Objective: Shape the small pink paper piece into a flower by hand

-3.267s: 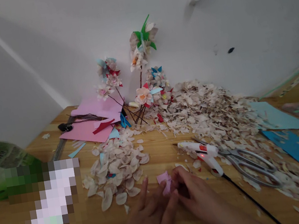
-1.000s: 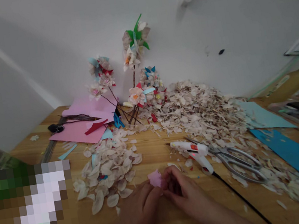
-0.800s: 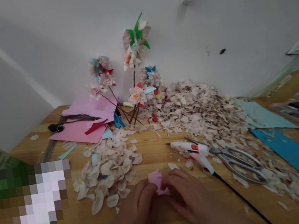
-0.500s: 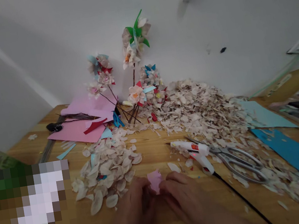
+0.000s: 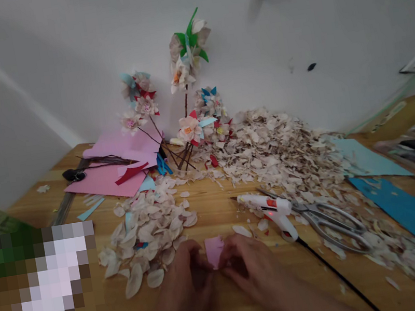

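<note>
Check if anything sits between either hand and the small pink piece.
Nothing visible does. The left hand and right hand hold the small pink piece at opposite sides; the petal pile and glue gun lie to either side, apart from it.

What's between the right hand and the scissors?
In the head view, the glue gun and a few petals lie between the right hand and scissors.
</note>
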Demonstrator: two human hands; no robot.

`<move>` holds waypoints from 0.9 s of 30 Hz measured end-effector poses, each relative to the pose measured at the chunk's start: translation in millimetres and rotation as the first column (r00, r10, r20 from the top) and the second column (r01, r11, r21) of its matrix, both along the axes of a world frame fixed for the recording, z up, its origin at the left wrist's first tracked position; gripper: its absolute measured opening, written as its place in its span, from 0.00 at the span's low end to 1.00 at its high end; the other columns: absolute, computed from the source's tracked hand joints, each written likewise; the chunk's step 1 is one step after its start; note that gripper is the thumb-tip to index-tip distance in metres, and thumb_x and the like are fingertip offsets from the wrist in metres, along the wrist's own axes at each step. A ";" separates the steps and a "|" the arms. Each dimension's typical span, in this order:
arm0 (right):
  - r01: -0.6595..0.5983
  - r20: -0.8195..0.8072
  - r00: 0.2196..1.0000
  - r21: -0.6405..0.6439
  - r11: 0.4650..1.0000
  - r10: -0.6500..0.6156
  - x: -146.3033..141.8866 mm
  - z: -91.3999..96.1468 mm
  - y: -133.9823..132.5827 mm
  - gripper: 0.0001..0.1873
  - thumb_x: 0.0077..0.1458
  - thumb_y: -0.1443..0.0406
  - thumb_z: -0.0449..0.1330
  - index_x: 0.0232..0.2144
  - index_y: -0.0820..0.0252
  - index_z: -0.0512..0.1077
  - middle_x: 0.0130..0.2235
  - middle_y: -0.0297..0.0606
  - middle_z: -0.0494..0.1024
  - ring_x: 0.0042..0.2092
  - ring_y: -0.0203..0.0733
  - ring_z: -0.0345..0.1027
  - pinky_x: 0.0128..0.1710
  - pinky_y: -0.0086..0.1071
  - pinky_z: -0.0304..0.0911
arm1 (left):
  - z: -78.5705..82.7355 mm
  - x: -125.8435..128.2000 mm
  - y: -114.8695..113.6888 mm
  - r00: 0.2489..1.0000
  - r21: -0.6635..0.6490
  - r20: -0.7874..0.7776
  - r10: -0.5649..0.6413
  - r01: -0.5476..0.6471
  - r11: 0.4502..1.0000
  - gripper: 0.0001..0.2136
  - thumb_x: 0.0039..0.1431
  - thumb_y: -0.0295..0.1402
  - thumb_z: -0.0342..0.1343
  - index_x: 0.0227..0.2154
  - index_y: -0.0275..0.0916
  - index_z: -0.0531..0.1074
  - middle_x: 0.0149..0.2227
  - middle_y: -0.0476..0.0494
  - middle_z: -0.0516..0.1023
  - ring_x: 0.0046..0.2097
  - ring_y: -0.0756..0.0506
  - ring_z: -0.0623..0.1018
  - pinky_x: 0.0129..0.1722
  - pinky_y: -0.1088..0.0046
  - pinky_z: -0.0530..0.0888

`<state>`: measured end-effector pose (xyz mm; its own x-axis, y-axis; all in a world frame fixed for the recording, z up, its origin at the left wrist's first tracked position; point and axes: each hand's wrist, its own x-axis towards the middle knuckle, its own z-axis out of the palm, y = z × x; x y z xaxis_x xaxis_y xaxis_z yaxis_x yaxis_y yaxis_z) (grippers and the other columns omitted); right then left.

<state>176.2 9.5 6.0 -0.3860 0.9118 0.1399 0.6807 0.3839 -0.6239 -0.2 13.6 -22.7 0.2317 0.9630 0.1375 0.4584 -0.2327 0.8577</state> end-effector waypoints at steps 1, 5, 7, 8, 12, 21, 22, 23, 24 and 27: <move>0.022 -0.035 0.999 -0.051 0.998 -0.024 -1.5 0.4 0.7 0.16 0.47 0.77 0.56 0.36 0.56 0.60 0.34 0.35 0.75 0.37 0.41 0.69 0.37 0.34 0.61 | 2.0 -0.2 -0.6 1.000 0.031 -0.022 0.007 -0.006 1.000 0.16 0.46 0.20 0.49 0.38 0.42 0.59 0.29 0.51 0.72 0.31 0.48 0.75 0.33 0.69 0.75; 0.132 -0.125 0.977 -0.270 0.954 -0.170 -8.2 3.2 4.3 0.19 0.43 0.78 0.57 0.33 0.54 0.56 0.30 0.31 0.77 0.32 0.39 0.70 0.32 0.31 0.60 | 15.0 -5.5 -4.9 0.975 0.361 -0.221 -0.024 0.104 0.927 0.16 0.48 0.20 0.47 0.41 0.40 0.61 0.33 0.45 0.74 0.37 0.44 0.77 0.34 0.67 0.77; 0.154 -0.158 0.964 -0.326 0.933 -0.214 -10.3 2.9 5.9 0.20 0.42 0.78 0.57 0.33 0.54 0.55 0.29 0.29 0.77 0.30 0.38 0.69 0.30 0.30 0.60 | 18.2 -10.6 -8.4 0.939 0.562 -0.336 -0.067 0.257 0.786 0.16 0.48 0.19 0.45 0.42 0.37 0.62 0.35 0.43 0.76 0.43 0.43 0.76 0.43 0.63 0.76; 0.153 -0.178 0.959 -0.339 0.928 -0.222 -10.8 2.2 6.5 0.20 0.41 0.78 0.57 0.33 0.54 0.55 0.29 0.29 0.77 0.30 0.38 0.69 0.30 0.29 0.59 | 17.3 -13.4 -10.3 0.920 0.627 -0.385 -0.074 0.319 0.711 0.17 0.48 0.19 0.45 0.42 0.35 0.63 0.36 0.42 0.77 0.46 0.43 0.75 0.47 0.64 0.74; 0.132 -0.230 0.945 -0.386 0.913 -0.234 -11.3 0.2 9.4 0.21 0.41 0.78 0.57 0.33 0.54 0.55 0.28 0.28 0.76 0.29 0.37 0.68 0.26 0.27 0.57 | -0.3 -20.6 -17.0 0.874 0.698 -0.485 -0.030 0.408 0.588 0.19 0.48 0.20 0.46 0.45 0.33 0.65 0.45 0.38 0.75 0.56 0.40 0.66 0.49 0.67 0.71; 0.201 -0.010 0.972 -0.473 0.858 -0.234 -13.6 13.1 28.6 0.22 0.36 0.78 0.59 0.32 0.55 0.56 0.26 0.30 0.78 0.28 0.39 0.70 0.25 0.27 0.56 | -8.6 -17.2 -15.0 0.828 0.707 -0.561 0.005 0.476 0.522 0.14 0.58 0.25 0.41 0.45 0.30 0.65 0.49 0.34 0.72 0.61 0.41 0.58 0.55 0.65 0.65; 0.204 0.000 0.973 -0.476 0.856 -0.232 -13.6 14.1 30.0 0.22 0.35 0.78 0.60 0.32 0.55 0.57 0.26 0.30 0.78 0.28 0.40 0.70 0.25 0.27 0.56 | -7.6 -17.2 -14.5 0.828 0.708 -0.560 0.009 0.473 0.524 0.15 0.58 0.25 0.41 0.45 0.31 0.65 0.51 0.34 0.71 0.61 0.42 0.58 0.54 0.65 0.66; 0.209 0.014 0.973 -0.476 0.854 -0.231 -13.6 14.9 30.9 0.22 0.35 0.78 0.60 0.31 0.55 0.57 0.26 0.30 0.78 0.28 0.40 0.71 0.25 0.27 0.56 | -6.9 -17.3 -14.1 0.826 0.705 -0.564 0.014 0.473 0.528 0.15 0.58 0.26 0.41 0.46 0.32 0.65 0.52 0.34 0.70 0.61 0.42 0.58 0.54 0.65 0.66; 0.217 0.027 0.972 -0.474 0.853 -0.232 -13.7 15.5 31.3 0.22 0.34 0.78 0.60 0.31 0.55 0.58 0.25 0.30 0.77 0.29 0.41 0.71 0.25 0.28 0.56 | -6.5 -17.6 -13.7 0.819 0.702 -0.574 0.018 0.480 0.526 0.15 0.58 0.27 0.41 0.47 0.33 0.65 0.53 0.35 0.69 0.61 0.42 0.58 0.53 0.66 0.67; 0.233 0.053 0.970 -0.464 0.855 -0.236 -14.5 15.7 30.2 0.22 0.35 0.78 0.60 0.31 0.56 0.58 0.26 0.31 0.77 0.30 0.41 0.71 0.26 0.28 0.56 | -7.3 -17.9 -12.5 0.794 0.702 -0.607 0.030 0.518 0.489 0.15 0.59 0.30 0.42 0.47 0.34 0.65 0.53 0.36 0.70 0.60 0.41 0.59 0.54 0.66 0.66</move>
<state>161.7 39.7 21.7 -0.1529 0.9352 -0.3195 0.7101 -0.1209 -0.6937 -18.1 1.1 -30.0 0.7266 0.3584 0.5862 0.5164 -0.8476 -0.1219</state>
